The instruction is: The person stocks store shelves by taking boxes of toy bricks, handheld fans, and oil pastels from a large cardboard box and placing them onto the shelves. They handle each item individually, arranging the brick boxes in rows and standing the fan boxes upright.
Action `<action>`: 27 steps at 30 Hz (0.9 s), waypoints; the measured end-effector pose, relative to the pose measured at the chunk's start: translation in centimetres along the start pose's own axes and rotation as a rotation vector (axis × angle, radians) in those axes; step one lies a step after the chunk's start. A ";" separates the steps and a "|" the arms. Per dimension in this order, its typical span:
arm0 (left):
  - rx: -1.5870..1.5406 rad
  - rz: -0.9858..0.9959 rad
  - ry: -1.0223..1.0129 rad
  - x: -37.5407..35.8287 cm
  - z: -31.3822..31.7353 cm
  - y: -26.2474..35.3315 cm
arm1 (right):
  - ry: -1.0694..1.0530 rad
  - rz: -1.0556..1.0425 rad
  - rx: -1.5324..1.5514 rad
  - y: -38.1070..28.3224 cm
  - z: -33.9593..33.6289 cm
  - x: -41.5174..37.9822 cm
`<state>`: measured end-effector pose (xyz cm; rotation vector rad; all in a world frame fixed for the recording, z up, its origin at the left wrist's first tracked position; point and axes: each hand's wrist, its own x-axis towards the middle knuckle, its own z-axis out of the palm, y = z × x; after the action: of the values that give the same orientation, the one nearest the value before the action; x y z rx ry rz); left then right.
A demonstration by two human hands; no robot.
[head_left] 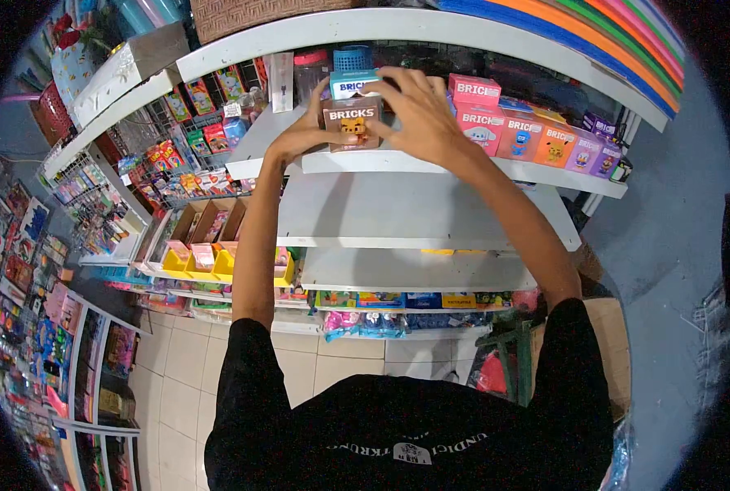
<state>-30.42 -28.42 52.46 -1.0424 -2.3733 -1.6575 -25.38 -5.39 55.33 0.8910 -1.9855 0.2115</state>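
Note:
A brown toy brick box (352, 116), marked "BRICKS" and printed with an orange character, stands upright near the front edge of the white shelf. My left hand (301, 137) grips its left side, thumb across the lower front. From the right, my right hand (420, 114) curves around the same box, thumb by its right side and fingers arched over the top. Directly behind is a teal toy brick box (350, 81), partly covered by my right fingers. The fingertips behind the boxes are hidden.
Pink, orange and purple brick boxes (555, 147) line the shelf on the right. A blue basket (353, 57) is at the back. Lower white shelves (389, 209) sit beneath, with yellow bins (217, 266) at left. Coloured sheets (602, 33) lie on the shelf above.

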 end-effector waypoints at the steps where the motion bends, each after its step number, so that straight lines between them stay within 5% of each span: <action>1: -0.007 -0.057 0.007 0.4 -0.1 -0.9 | 0.006 0.010 0.001 0.3 -0.8 0.0; 11: 0.062 -0.103 -0.030 2.6 1.0 -1.7 | 0.069 0.126 -0.086 4.1 -7.9 -2.6; 27: 0.075 -0.104 -0.171 3.6 1.3 -2.8 | -0.018 0.270 -0.098 6.2 -8.5 -6.8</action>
<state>-34.36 -26.16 51.11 -1.1071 -2.6170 -1.5542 -21.56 6.57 55.89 0.5632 -2.1111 0.2572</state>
